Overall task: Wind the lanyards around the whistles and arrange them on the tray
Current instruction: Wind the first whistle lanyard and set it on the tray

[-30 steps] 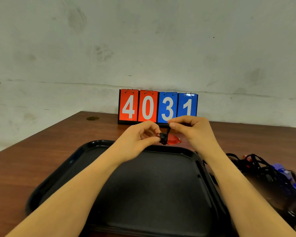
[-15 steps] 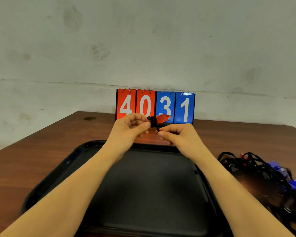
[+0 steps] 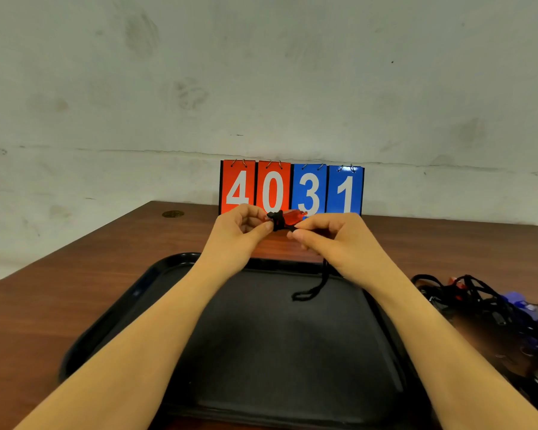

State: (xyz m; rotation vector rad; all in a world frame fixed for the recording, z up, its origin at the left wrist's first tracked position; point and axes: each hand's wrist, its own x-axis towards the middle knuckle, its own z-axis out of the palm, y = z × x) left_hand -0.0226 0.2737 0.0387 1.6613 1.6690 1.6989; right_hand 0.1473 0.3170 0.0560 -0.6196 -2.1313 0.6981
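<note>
Reaching forward over the far rim of the black tray, both forearms stretch out from the bottom corners of the view and meet in front of the flip scoreboard, which reads 4031. The left hand is raised with its fingers curled inward, thumb and forefinger pinching the dark wound end of the red whistle. That whistle is held in the air between the two hands, above the strip of wooden table beyond the tray, its translucent red body pointing to the right. Black lanyard cord is wrapped in a knot-like bunch around the whistle's left part. The right hand sits just beside it, knuckles up, thumb and forefinger closed on the cord just below the whistle. From under this hand the loose tail of the lanyard hangs down and its looped end lies on the tray floor. Right of the tray, a tangled pile of whistles with black cords, blue and red, rests on the table.
</note>
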